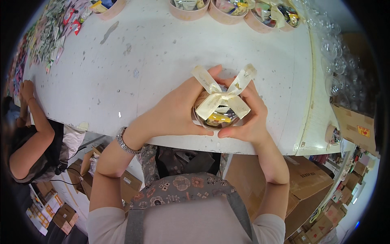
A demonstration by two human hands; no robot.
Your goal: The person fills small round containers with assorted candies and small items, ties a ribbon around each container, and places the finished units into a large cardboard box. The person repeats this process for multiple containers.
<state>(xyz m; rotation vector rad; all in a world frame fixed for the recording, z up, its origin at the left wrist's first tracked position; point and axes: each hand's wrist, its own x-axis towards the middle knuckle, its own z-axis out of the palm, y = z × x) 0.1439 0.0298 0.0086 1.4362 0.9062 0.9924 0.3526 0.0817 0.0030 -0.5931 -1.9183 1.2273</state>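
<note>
Close to the table's near edge, a round clear-topped gift box [219, 118] is cupped between both my hands. A cream ribbon bow [223, 96] is tied across its top, with two tails sticking up and outward. Through the clear lid show small packets, one of them yellow. My left hand [185, 107] wraps the box's left side, its thumb along the near rim. Around the right side curls my right hand [252, 116], its thumb almost meeting the left one. The underside of the box is hidden.
On the white table [154, 73], several filled pink round boxes [188, 13] line the far edge. Piled small packets [50, 34] cover the far left. Clear plastic domes [335, 57] are heaped at the right. A co-worker's arm [38, 118] rests at the left edge. A large carton [300, 179] stands below right.
</note>
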